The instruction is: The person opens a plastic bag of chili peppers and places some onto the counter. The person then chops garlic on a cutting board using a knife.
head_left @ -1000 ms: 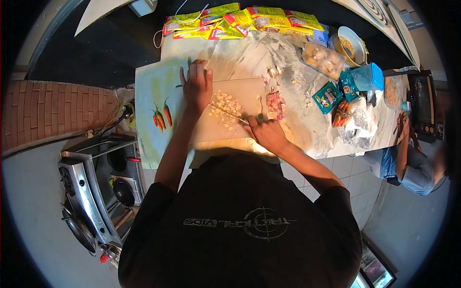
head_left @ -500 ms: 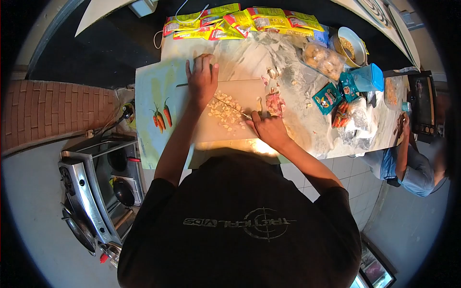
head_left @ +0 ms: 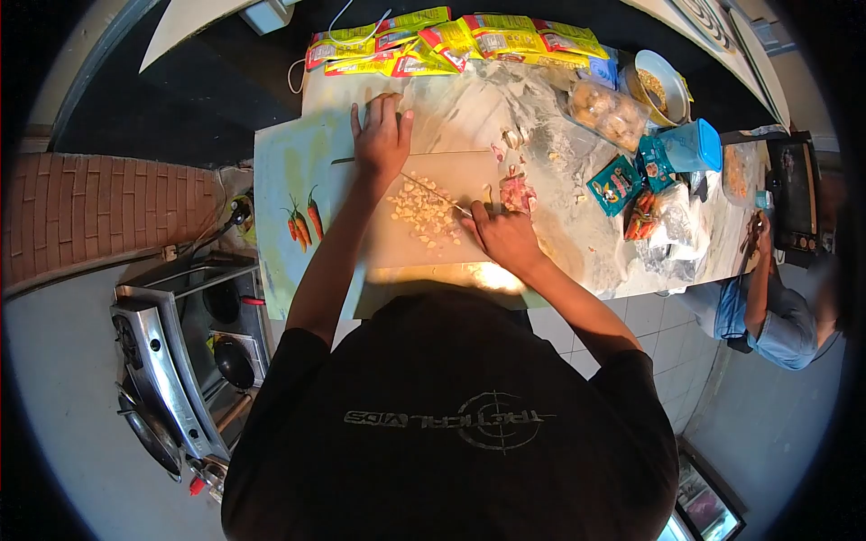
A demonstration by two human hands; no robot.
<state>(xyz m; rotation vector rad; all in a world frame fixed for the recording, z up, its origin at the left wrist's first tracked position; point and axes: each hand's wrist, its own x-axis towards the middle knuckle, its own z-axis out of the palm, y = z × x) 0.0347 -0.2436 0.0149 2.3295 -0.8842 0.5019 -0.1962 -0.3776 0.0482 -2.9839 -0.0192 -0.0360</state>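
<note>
A white cutting board (head_left: 433, 255) lies in front of me, spread with pale chopped pieces, probably garlic (head_left: 426, 225). My right hand (head_left: 502, 238) is closed round the handle of a knife (head_left: 439, 194). Its thin blade slants up and left across the pieces toward my left wrist. At the board's upper left, my left hand (head_left: 382, 137) has its fingers stretched out and apart; its palm is hidden, and I cannot tell whether it touches the blade tip. Pinkish-red bits (head_left: 517, 193) sit at the board's right edge. Several red chillies (head_left: 304, 222) lie to the left.
Yellow packets (head_left: 487, 41) line the back of the table (head_left: 577, 266). On the right are a bag of round brown food (head_left: 606, 113), a bowl (head_left: 663, 86), a blue-lidded container (head_left: 693, 146) and green packets (head_left: 616, 184). A stove (head_left: 162, 370) stands left; another person (head_left: 780, 320) is at the right.
My right hand and the knife have shifted very slightly, with the blade still over the chopped pieces. The fingers of my left hand are a little more spread.
</note>
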